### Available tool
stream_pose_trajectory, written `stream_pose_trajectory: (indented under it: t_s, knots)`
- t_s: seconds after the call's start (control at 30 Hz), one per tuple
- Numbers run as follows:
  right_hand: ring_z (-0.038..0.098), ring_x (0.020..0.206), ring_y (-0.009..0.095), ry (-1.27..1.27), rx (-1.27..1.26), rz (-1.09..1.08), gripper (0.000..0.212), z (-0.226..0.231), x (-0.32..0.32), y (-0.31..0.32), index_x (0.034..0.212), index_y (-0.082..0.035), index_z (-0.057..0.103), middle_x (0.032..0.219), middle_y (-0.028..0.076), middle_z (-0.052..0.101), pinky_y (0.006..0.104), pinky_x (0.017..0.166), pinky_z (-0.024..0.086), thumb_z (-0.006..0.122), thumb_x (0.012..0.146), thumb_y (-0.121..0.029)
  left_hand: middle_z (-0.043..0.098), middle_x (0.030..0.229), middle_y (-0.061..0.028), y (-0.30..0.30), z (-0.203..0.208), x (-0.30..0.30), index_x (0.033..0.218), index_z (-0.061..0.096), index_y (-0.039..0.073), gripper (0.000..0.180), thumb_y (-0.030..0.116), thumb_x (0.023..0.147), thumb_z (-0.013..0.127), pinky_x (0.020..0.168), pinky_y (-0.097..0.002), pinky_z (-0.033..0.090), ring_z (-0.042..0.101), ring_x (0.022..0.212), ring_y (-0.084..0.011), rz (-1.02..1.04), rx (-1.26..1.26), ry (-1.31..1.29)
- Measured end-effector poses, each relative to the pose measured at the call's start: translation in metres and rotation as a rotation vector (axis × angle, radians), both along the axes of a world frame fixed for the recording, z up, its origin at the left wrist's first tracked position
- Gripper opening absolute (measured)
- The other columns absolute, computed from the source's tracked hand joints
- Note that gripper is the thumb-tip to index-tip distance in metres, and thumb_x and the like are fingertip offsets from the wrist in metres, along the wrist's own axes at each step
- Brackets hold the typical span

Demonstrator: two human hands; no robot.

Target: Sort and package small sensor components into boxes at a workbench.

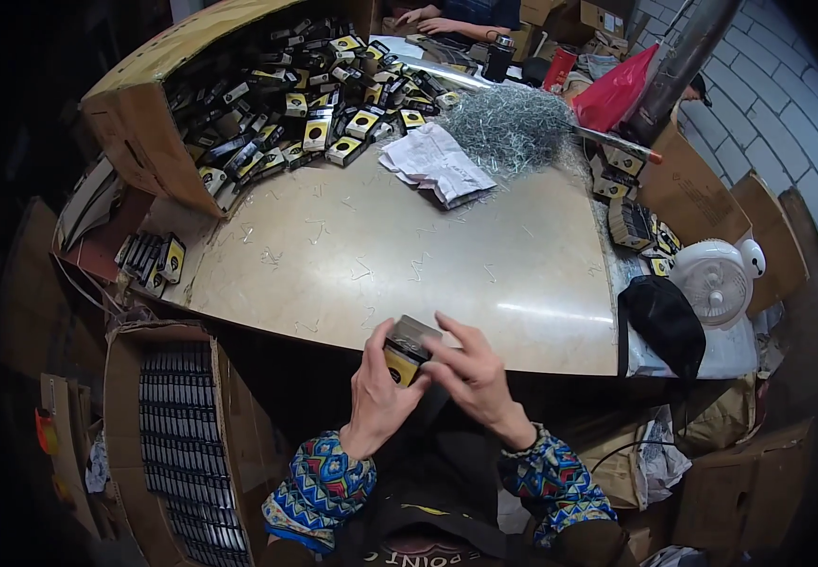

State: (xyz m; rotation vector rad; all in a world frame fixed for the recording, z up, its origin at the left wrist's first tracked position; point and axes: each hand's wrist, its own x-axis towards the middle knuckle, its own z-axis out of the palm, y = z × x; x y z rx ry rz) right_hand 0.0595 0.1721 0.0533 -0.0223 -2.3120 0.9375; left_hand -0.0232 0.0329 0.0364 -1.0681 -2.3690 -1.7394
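Just off the near edge of the table, my left hand is closed around a small black-and-yellow box. Its top end, grey and shiny, faces up and away from me. My right hand has its thumb and a bent finger at the right side of the same box, while its index finger stretches out above. Slight blur hides exactly what those fingertips pinch. Beyond the hands, thin bent wire pieces lie scattered on the table.
A tipped carton spills many similar boxes at the far left. Beside it are crumpled paper and a heap of wires. Packed boxes fill a carton at lower left. A white fan and black cap sit right.
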Motion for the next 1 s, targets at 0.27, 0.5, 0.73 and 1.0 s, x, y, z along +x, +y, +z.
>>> stream_pose_trajectory:
  t_s: [0.27, 0.5, 0.73, 1.0]
  knots:
    - [0.065, 0.104, 0.016, -0.162, -0.719, 0.053, 0.027, -0.027, 0.005, -0.026, 0.117, 0.003, 0.065, 0.116, 0.016, 0.068, 0.0272, 0.089, 0.052, 0.064, 0.090, 0.000, 0.057, 0.116, -0.0228, -0.009, 0.000, 0.009, 0.127, 0.041, 0.006, 0.063, 0.013, 0.075, 0.075, 0.084, -0.0447, 0.051, 0.060, 0.102, -0.0425, 0.001, -0.181, -0.088]
    - [0.067, 0.086, 0.011, -0.104, -0.676, -0.158, 0.022, -0.009, -0.003, -0.045, 0.107, 0.003, 0.070, 0.096, 0.012, 0.074, 0.0237, 0.077, 0.054, 0.069, 0.086, -0.005, 0.054, 0.108, -0.0234, -0.008, -0.014, 0.008, 0.125, 0.039, 0.000, 0.061, 0.012, 0.075, 0.073, 0.080, -0.0465, 0.049, 0.056, 0.100, -0.0444, -0.025, -0.193, 0.026]
    - [0.067, 0.086, 0.011, -0.085, -0.894, -0.100, 0.022, -0.005, -0.010, -0.039, 0.108, 0.003, 0.070, 0.100, 0.013, 0.073, 0.0233, 0.079, 0.054, 0.068, 0.087, -0.002, 0.051, 0.106, -0.0241, -0.005, -0.012, 0.003, 0.125, 0.037, 0.000, 0.061, 0.008, 0.075, 0.072, 0.078, -0.0458, 0.047, 0.054, 0.098, -0.0438, -0.038, -0.157, 0.064]
    - [0.069, 0.088, 0.035, 0.191, 0.055, -0.088, 0.023, -0.015, -0.006, -0.047, 0.101, 0.007, 0.064, 0.099, 0.022, 0.068, 0.0354, 0.077, 0.056, 0.066, 0.079, 0.010, 0.053, 0.104, -0.0215, -0.008, -0.020, 0.003, 0.120, 0.041, 0.001, 0.052, 0.008, 0.077, 0.070, 0.073, -0.0451, 0.049, 0.057, 0.093, -0.0413, -0.051, -0.151, -0.105]
